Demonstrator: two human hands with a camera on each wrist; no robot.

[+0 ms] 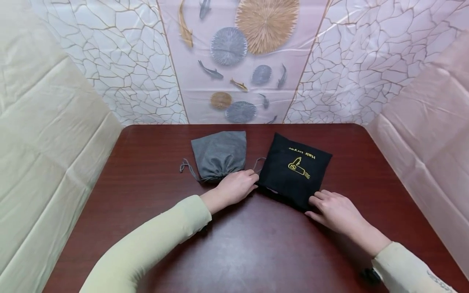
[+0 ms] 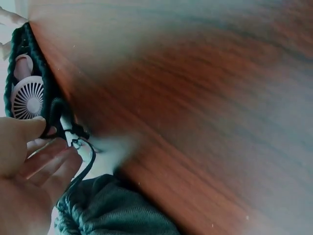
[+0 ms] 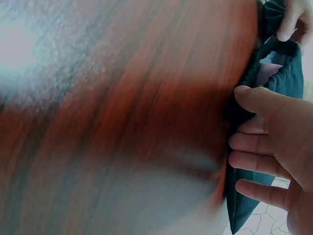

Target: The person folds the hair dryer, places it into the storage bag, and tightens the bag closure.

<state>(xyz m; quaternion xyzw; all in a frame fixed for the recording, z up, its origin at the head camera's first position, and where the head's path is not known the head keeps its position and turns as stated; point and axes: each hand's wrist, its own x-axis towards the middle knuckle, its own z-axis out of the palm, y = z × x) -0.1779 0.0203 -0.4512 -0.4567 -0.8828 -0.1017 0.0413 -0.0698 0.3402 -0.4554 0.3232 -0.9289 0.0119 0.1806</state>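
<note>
A black drawstring pouch [image 1: 295, 171] lies on the table, printed in yellow with "Hair Dryer" and a dryer outline. Its mouth faces the person and gapes a little. Inside, a pale pink thing with a round slotted grille [image 2: 30, 100], like a hair dryer, shows in the left wrist view; most of it is hidden by the cloth. My left hand [image 1: 238, 186] pinches the left end of the mouth between thumb and fingers. At the right end, my right hand [image 1: 337, 211] holds the edge, thumb at the rim and fingers along the cloth.
Left of the black pouch lies a grey drawstring pouch [image 1: 222, 154], its neck gathered and cords trailing. The dark red-brown table [image 1: 154, 162] runs back to a patterned backdrop [image 1: 234, 73]. Pale cloth [image 1: 44, 142] hangs along both sides.
</note>
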